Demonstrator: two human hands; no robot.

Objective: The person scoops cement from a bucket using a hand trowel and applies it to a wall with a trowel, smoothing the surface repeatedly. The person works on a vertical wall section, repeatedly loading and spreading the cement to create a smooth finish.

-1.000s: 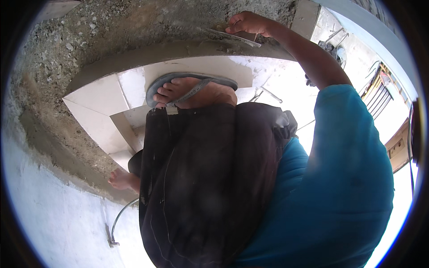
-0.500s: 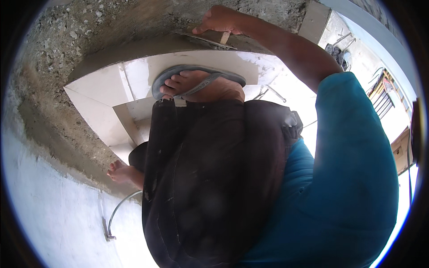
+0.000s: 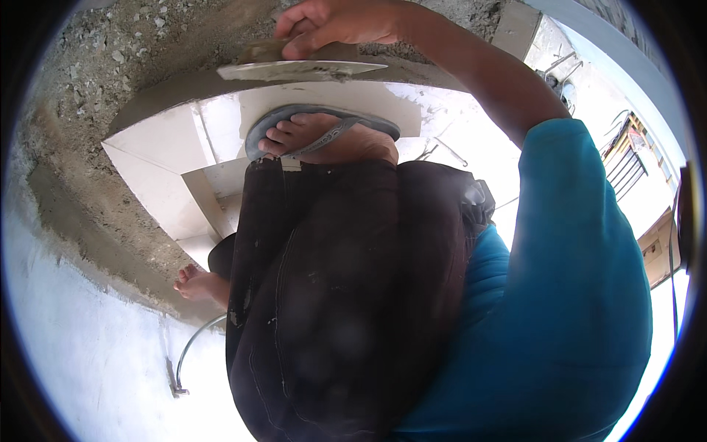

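My right hand [image 3: 335,23] reaches out at the top of the view and grips a flat trowel [image 3: 302,69] whose blade carries grey mortar. The blade is level, just above the far edge of the laid white tiles [image 3: 158,147]. Below it my right foot in a grey flip-flop [image 3: 320,134] stands on a tile. My knees in dark trousers [image 3: 339,295] fill the middle of the view. My bare left foot [image 3: 197,283] shows at the tiles' near edge. My left hand is hidden.
A rough grey mortar bed [image 3: 110,66] with small stones surrounds the tiles at the top and left. A white wall [image 3: 81,346] runs along the lower left, with a bent metal rod [image 3: 184,361] beside it. Railings [image 3: 626,155] stand at the right.
My right hand has swung left with the trowel, from over the mortar bed at the upper right to above the tile edge in front of my foot.
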